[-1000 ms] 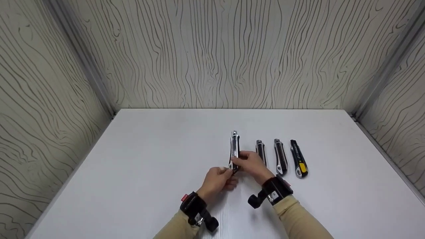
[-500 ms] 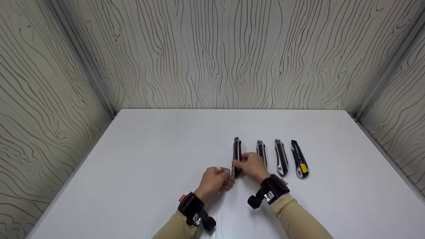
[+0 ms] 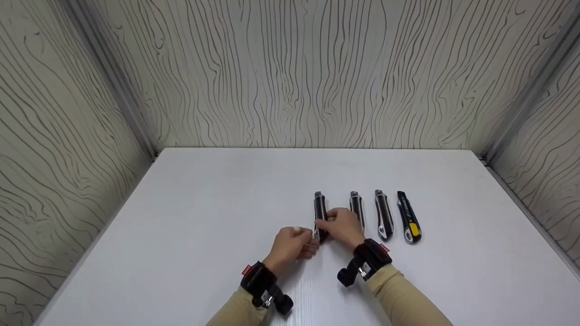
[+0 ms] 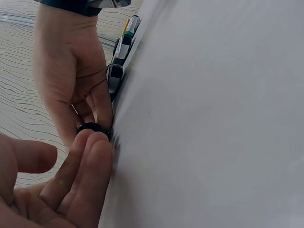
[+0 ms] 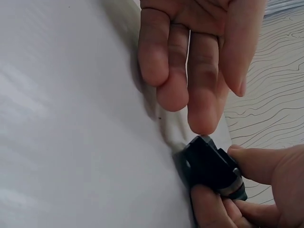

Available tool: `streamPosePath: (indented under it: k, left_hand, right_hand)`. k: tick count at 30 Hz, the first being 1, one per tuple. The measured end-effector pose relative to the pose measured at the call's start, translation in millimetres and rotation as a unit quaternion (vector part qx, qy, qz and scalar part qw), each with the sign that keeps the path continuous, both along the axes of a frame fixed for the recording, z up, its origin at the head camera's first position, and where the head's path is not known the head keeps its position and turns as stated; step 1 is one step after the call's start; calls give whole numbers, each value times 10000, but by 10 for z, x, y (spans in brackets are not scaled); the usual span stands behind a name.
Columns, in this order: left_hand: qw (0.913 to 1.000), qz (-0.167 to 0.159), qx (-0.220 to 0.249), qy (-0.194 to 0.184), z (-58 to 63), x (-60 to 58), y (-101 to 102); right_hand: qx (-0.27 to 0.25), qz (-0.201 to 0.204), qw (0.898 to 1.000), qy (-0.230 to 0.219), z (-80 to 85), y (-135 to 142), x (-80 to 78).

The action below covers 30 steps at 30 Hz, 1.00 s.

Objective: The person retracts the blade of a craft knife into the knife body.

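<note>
A dark utility knife with silver trim (image 3: 320,207) lies at the left end of a row on the white table, its tip pointing away from me. My right hand (image 3: 345,226) pinches it between thumb and fingers from the right side; the right wrist view shows the butt of the knife (image 5: 209,164) in this grip, low over the tabletop. My left hand (image 3: 290,246) is by the butt end. Its thumb (image 4: 35,156) stands apart from the loosely bent fingers, whose tips are at or very near the butt; contact is unclear.
Right of the held knife lie two similar utility knives (image 3: 356,204) (image 3: 384,215), the nearer one partly behind my right hand. Beyond them is a black utility knife with a yellow slider (image 3: 409,217). Wood-patterned panels (image 3: 290,77) enclose the table's back and sides.
The knife came down toward me and slightly left into line with the row, turning so a darker side faces up. My left hand let go of its butt and drew back slightly.
</note>
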<state>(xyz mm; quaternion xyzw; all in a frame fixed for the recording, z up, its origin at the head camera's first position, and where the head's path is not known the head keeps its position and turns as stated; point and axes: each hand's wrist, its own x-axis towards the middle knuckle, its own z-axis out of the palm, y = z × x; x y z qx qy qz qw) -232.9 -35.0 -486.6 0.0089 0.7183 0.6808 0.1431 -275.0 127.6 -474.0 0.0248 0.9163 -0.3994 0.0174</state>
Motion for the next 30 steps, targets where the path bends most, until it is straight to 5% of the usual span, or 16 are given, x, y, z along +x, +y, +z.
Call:
streamPosePath:
  k: [17, 26, 30]
  left_hand:
    - [9996, -265, -44, 1, -10, -4, 24]
    - [9998, -154, -131, -66, 35, -44, -34]
    - [9987, 61, -487, 110, 107, -83, -146]
  right_hand:
    - [390, 43, 9991, 157, 11, -12, 4]
    - [120, 279, 9995, -104, 112, 38, 1]
    - [381, 582, 9973, 230, 195, 173, 32]
